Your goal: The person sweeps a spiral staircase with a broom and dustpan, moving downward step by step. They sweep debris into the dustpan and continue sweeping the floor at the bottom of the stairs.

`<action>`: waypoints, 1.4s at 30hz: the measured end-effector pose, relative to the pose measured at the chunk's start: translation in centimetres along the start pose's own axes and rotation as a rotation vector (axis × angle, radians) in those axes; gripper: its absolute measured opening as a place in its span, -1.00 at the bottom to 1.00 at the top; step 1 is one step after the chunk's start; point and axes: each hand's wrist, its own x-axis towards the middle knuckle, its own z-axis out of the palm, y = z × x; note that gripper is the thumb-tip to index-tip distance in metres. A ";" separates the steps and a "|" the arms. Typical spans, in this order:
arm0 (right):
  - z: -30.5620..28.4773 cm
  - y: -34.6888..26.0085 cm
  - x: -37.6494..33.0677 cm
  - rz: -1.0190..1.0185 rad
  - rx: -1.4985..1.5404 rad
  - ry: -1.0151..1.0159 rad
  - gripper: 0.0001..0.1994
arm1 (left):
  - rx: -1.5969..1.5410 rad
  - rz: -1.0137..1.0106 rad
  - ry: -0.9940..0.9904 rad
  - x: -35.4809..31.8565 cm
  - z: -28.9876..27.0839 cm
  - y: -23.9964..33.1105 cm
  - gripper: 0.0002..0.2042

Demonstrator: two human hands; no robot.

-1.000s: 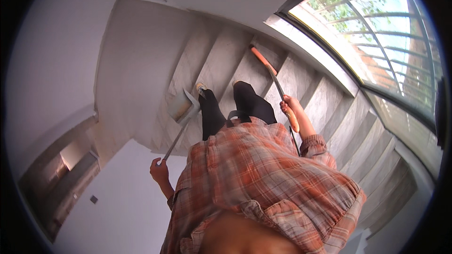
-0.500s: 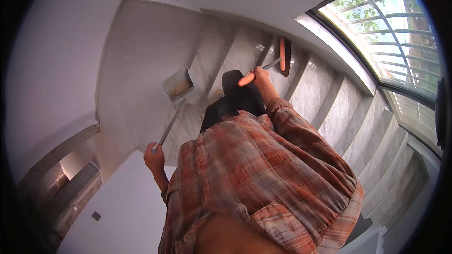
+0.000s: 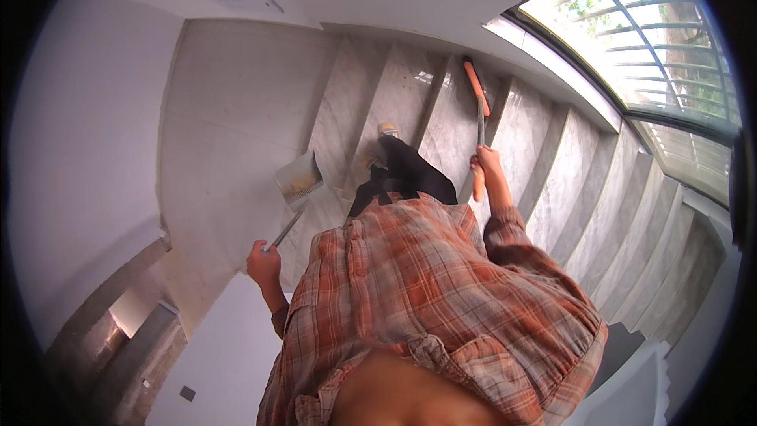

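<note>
My left hand (image 3: 264, 263) is closed round the grey handle of a long-handled dustpan (image 3: 301, 180). The pan is pale grey with a toothed edge, and some brownish debris lies in it. My right hand (image 3: 489, 164) grips a broom (image 3: 476, 88) by its grey shaft, just above an orange end grip that sticks out below the fist. The broom's orange head with dark bristles rests on a marble stair step (image 3: 449, 110), close to the wall. Between the two tools are my legs in black trousers and a light shoe (image 3: 387, 129) on the steps.
Marble stairs (image 3: 544, 166) run down the right side beside a barred window (image 3: 639, 31). A flat grey landing (image 3: 236, 95) lies to the left, bounded by white walls (image 3: 95, 110). A white panel (image 3: 229, 347) and an opening in the wall (image 3: 130, 315) are at lower left.
My right hand has swung right and nearer, the broom now pointing away from me with its head tilted. My legs have shifted, showing a shoe. The dustpan has hardly moved.
</note>
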 end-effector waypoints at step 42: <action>2.0 8.0 -4.9 0.261 0.197 -0.100 -0.85 | -0.089 0.119 -0.017 2.9 0.3 1.5 -0.79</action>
